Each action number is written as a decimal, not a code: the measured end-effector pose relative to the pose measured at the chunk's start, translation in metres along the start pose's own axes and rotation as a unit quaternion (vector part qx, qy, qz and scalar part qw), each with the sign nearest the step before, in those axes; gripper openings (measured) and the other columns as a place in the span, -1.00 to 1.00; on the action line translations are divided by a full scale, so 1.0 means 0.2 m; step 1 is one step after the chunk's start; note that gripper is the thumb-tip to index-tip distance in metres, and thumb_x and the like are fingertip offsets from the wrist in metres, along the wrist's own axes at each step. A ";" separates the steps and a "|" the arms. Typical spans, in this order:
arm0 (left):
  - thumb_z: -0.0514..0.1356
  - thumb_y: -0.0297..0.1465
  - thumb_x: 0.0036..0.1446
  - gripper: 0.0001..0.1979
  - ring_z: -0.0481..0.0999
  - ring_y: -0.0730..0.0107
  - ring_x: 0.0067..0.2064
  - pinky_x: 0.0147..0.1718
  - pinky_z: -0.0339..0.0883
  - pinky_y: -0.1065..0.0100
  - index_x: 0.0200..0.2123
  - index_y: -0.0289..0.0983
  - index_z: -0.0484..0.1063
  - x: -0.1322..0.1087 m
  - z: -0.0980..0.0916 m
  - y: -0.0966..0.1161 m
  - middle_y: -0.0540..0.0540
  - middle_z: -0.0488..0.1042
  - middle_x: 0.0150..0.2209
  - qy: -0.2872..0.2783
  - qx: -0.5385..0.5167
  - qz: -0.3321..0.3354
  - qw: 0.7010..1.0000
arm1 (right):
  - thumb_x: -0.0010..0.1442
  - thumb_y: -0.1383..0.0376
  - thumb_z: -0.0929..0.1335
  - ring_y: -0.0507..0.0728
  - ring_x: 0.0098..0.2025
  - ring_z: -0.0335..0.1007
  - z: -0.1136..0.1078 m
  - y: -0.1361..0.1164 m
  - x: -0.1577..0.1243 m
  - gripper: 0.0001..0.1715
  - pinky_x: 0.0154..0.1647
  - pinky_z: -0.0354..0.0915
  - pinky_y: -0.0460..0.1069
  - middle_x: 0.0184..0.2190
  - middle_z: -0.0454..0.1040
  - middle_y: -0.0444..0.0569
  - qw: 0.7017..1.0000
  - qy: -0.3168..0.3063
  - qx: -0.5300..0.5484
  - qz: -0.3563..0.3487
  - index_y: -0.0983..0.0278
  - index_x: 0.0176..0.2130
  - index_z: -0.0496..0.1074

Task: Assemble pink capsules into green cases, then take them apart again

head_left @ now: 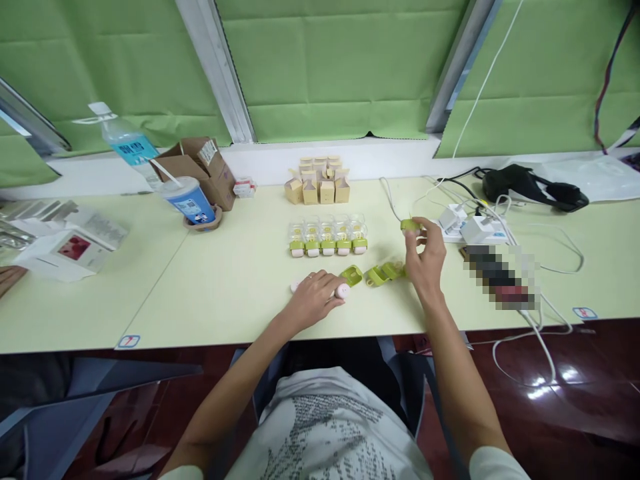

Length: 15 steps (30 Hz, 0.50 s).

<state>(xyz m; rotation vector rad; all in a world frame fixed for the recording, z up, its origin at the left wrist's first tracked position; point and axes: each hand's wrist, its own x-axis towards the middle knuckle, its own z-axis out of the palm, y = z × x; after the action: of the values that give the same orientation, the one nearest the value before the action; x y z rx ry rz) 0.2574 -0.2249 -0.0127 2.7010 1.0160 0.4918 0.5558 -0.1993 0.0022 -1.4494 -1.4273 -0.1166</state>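
My right hand (424,257) is raised a little above the table, its fingertips pinched on a small green part (409,225). My left hand (314,297) rests on the table with fingers curled over small pink-white pieces (342,291). Between the hands lie loose green parts (351,275) and a green cluster (384,273). Beyond them stands a row of several clear-topped items on green and pink bases (327,239). Further back is a stack of small tan boxes (319,181).
At the left stand a blue paper cup (193,202), a water bottle (127,143), an open cardboard box (203,167) and white packages (67,250). At the right lie white chargers with cables (473,228), a blurred-out object (500,277) and a black pouch (530,187).
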 end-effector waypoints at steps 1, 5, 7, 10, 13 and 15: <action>0.25 -0.21 0.47 -0.61 0.55 -0.06 0.17 0.13 0.45 -0.07 0.26 -0.21 0.44 0.00 -0.01 0.00 -0.25 0.61 0.16 0.013 -0.007 0.002 1.000 | 0.57 0.05 0.15 0.28 0.02 0.54 -0.01 -0.03 0.00 -0.50 -0.01 0.56 0.20 0.12 0.54 0.18 1.000 0.001 0.025 0.007 0.17 0.29 0.40; 0.23 -0.17 0.50 -0.61 0.55 -0.01 0.23 0.23 0.48 -0.07 0.26 -0.20 0.46 -0.01 -0.05 0.04 -0.27 0.58 0.19 0.151 -0.075 0.005 0.986 | 0.55 -0.02 0.24 0.21 -0.11 0.57 -0.02 -0.17 -0.04 -0.49 -0.11 0.57 0.12 0.07 0.57 0.10 0.989 -0.067 0.131 0.011 0.13 0.31 0.38; 0.22 -0.21 0.51 -0.66 0.56 0.08 0.23 0.19 0.55 0.02 0.24 -0.19 0.49 -0.01 -0.08 0.07 -0.26 0.57 0.17 0.231 -0.136 -0.002 0.963 | 0.48 -0.03 0.37 0.24 -0.07 0.58 -0.01 -0.25 -0.09 -0.46 -0.11 0.58 0.13 0.12 0.56 0.13 0.984 -0.102 0.142 -0.023 0.14 0.31 0.42; 0.22 -0.22 0.50 -0.64 0.61 0.18 0.18 -0.01 0.68 0.19 0.26 -0.17 0.50 -0.02 -0.11 0.11 -0.24 0.54 0.21 0.289 -0.218 -0.031 0.932 | 0.47 0.02 0.40 0.30 -0.03 0.59 0.04 -0.36 -0.17 -0.45 -0.01 0.61 0.22 0.15 0.59 0.15 0.970 -0.177 0.128 -0.111 0.12 0.34 0.46; 0.25 -0.22 0.47 -0.66 0.65 0.21 0.16 -0.04 0.73 0.24 0.20 -0.19 0.57 -0.02 -0.13 0.11 -0.21 0.61 0.19 0.299 -0.234 -0.059 0.923 | 0.53 0.11 0.35 0.32 0.16 0.58 0.10 -0.43 -0.24 -0.52 0.20 0.56 0.27 0.17 0.61 0.14 0.945 -0.226 0.135 -0.193 0.10 0.34 0.48; 0.27 -0.25 0.46 -0.71 0.68 0.22 0.15 -0.03 0.74 0.25 0.13 -0.20 0.63 -0.02 -0.13 0.10 -0.19 0.67 0.14 0.309 -0.221 -0.070 0.922 | 0.55 0.14 0.34 0.31 0.20 0.57 0.13 -0.45 -0.28 -0.57 0.25 0.54 0.24 0.17 0.59 0.16 0.944 -0.220 0.132 -0.209 0.13 0.30 0.51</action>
<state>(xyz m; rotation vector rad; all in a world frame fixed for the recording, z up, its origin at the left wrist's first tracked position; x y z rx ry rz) 0.2558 -0.2403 0.0170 2.0808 1.0558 1.4102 0.4559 -0.2420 0.0044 -0.9672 -2.0211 0.1392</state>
